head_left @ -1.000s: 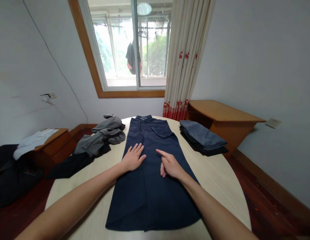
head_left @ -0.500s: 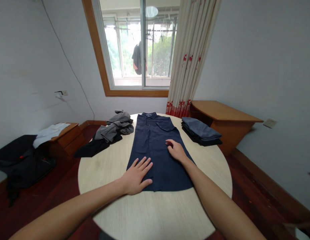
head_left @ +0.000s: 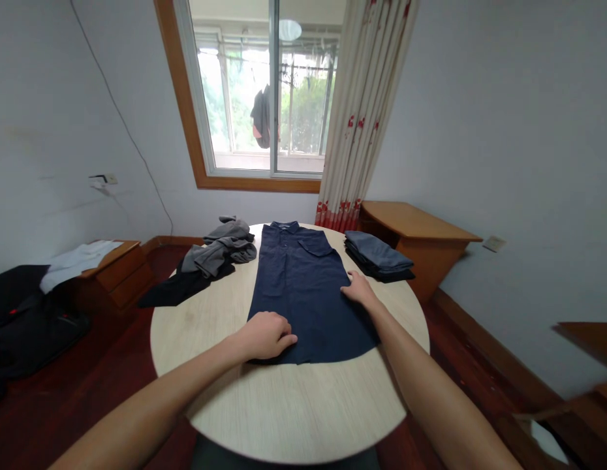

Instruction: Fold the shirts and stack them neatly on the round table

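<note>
A dark navy button-up shirt lies flat, front up, its collar at the far side and its hem towards me. One short sleeve is folded in across its upper right. My left hand rests on the lower left of the shirt, fingers curled under and thumb on the cloth; the fingertips are hidden. The cloth around it lies flat, with no bunching in view. At the right edge of the shirt is my right hand, fingers bent and a gap between thumb and forefinger. No fabric visibly lifts there.
The round pale table carries everything. A loose heap of grey and black clothes lies at the far left, partly over the edge. Folded dark garments form a stack at the far right. Behind them stands a wooden desk.
My left hand has gone from flat with spread fingers to curled, at nearly the same spot. My right hand has moved from above the shirt's middle to its right edge.
</note>
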`<state>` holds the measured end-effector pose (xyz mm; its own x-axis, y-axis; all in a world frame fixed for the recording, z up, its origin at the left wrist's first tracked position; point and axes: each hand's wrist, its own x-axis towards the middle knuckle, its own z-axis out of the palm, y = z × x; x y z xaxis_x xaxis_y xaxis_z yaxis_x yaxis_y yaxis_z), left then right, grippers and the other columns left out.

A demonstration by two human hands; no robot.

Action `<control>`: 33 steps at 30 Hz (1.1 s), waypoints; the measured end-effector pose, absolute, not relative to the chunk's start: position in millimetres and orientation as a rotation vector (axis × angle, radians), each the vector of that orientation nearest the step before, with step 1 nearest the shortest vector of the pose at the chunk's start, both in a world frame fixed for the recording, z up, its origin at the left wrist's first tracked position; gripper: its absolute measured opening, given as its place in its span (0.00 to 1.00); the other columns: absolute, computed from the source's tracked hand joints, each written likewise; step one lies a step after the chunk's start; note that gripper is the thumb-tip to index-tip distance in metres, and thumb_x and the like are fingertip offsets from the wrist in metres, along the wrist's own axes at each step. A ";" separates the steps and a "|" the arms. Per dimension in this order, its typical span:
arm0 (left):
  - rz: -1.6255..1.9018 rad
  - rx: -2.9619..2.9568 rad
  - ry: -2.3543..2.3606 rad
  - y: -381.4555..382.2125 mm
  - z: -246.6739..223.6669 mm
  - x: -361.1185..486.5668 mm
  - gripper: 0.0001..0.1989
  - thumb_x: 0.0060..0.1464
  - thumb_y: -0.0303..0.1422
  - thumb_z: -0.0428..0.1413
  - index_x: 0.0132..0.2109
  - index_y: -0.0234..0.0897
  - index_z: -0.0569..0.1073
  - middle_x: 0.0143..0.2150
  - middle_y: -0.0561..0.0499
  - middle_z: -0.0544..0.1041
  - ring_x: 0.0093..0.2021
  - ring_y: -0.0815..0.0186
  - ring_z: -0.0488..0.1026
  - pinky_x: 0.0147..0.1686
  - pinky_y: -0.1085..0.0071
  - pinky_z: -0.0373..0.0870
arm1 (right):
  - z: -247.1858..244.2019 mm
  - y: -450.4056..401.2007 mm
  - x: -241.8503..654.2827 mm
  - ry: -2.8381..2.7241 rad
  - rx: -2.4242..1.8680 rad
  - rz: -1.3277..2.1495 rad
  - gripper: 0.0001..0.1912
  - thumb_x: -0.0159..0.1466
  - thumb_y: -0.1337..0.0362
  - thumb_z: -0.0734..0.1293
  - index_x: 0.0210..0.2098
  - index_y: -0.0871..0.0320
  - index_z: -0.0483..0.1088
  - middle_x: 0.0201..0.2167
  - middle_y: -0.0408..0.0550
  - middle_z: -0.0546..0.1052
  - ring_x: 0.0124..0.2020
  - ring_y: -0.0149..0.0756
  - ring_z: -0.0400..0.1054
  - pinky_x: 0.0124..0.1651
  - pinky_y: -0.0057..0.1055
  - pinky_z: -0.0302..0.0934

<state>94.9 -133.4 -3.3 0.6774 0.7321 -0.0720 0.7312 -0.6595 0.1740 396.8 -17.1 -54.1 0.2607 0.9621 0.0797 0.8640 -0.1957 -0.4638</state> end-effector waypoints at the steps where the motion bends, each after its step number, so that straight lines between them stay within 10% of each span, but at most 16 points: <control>1: -0.046 2.701 1.214 -130.9 -1.8 99.9 0.19 0.65 0.42 0.51 0.35 0.38 0.82 0.36 0.43 0.83 0.39 0.54 0.80 0.39 0.64 0.72 | -50.3 -17.9 398.5 -1.609 -2.099 0.420 0.36 0.58 0.69 0.72 0.65 0.66 0.63 0.51 0.63 0.77 0.51 0.47 0.73 0.49 0.33 0.67; 6: -0.255 2.636 1.211 -114.2 2.2 116.1 0.19 0.62 0.44 0.54 0.30 0.39 0.80 0.31 0.45 0.82 0.35 0.56 0.79 0.35 0.67 0.69 | -31.5 -27.4 400.2 -1.409 -2.045 1.086 0.13 0.59 0.69 0.73 0.43 0.63 0.73 0.22 0.43 0.72 0.19 0.29 0.64 0.22 0.25 0.55; 10: -0.041 2.565 1.145 -99.9 -7.2 120.6 0.20 0.64 0.44 0.52 0.29 0.39 0.78 0.28 0.49 0.80 0.31 0.62 0.77 0.33 0.70 0.65 | -26.1 -35.5 399.1 -1.332 -1.949 1.278 0.08 0.62 0.69 0.71 0.28 0.61 0.69 0.16 0.38 0.66 0.15 0.25 0.57 0.19 0.23 0.49; 23: 0.595 2.368 1.017 -104.1 -43.0 121.8 0.22 0.62 0.36 0.56 0.63 0.41 0.72 0.42 0.51 0.81 0.40 0.62 0.77 0.41 0.69 0.69 | -10.6 -51.2 360.9 -1.788 -1.554 0.931 0.14 0.60 0.70 0.71 0.46 0.60 0.75 0.46 0.53 0.80 0.45 0.40 0.75 0.45 0.30 0.70; 29: 0.508 2.428 1.072 -103.0 -43.4 124.3 0.39 0.54 0.30 0.60 0.72 0.41 0.58 0.51 0.48 0.79 0.48 0.57 0.77 0.50 0.63 0.72 | -7.2 -17.0 365.3 -1.944 -1.537 1.717 0.21 0.67 0.58 0.69 0.57 0.57 0.72 0.39 0.50 0.80 0.32 0.34 0.76 0.33 0.26 0.68; 33: 0.355 2.588 0.995 -96.4 -43.7 128.3 0.30 0.55 0.25 0.57 0.65 0.42 0.69 0.55 0.46 0.78 0.53 0.55 0.76 0.53 0.61 0.71 | -18.1 46.4 382.5 -1.633 -1.685 1.233 0.18 0.70 0.59 0.66 0.57 0.58 0.71 0.43 0.53 0.80 0.33 0.31 0.75 0.34 0.25 0.68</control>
